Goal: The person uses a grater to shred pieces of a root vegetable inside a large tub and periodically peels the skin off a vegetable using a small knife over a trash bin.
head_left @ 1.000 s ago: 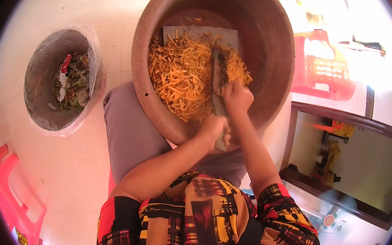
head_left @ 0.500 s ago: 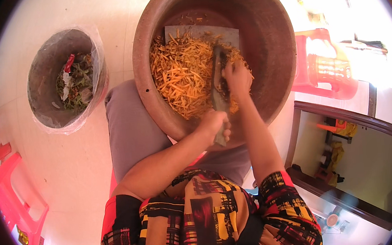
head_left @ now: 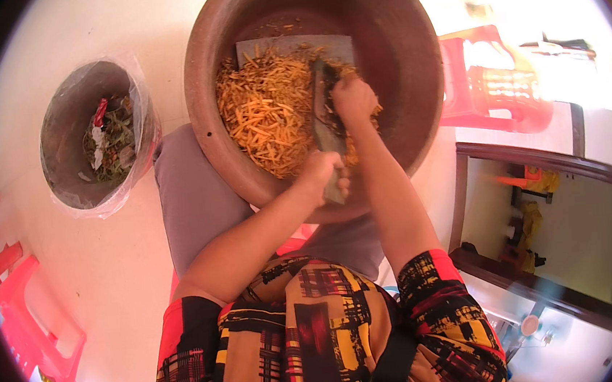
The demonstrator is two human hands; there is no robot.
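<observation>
In front of me a large brown tub [head_left: 199, 91] holds a heap of thin orange shreds [head_left: 260, 118]. Closed round the near end of a long, narrow, board-like grater [head_left: 326, 135] is my left hand [head_left: 322, 172]. The grater slants into the tub, its dark far part resting over the shreds. My right hand [head_left: 354, 104], fingers curled, is at the right edge of this dark part; whatever it grips is hidden beneath it. A flat grey board [head_left: 335, 46] lies behind the heap, partly covered by it.
A lined bin [head_left: 70, 160] with green plant scraps stands on the floor at left. Red plastic stools stand at lower left [head_left: 29, 310] and right of the tub [head_left: 507, 79]. A dark-framed glass panel [head_left: 586, 232] is at lower right. My knees flank the tub.
The whole view has shifted, so the tub sits a little more to the left and higher. My right hand has slid slightly farther along the grater; my left keeps its grip.
</observation>
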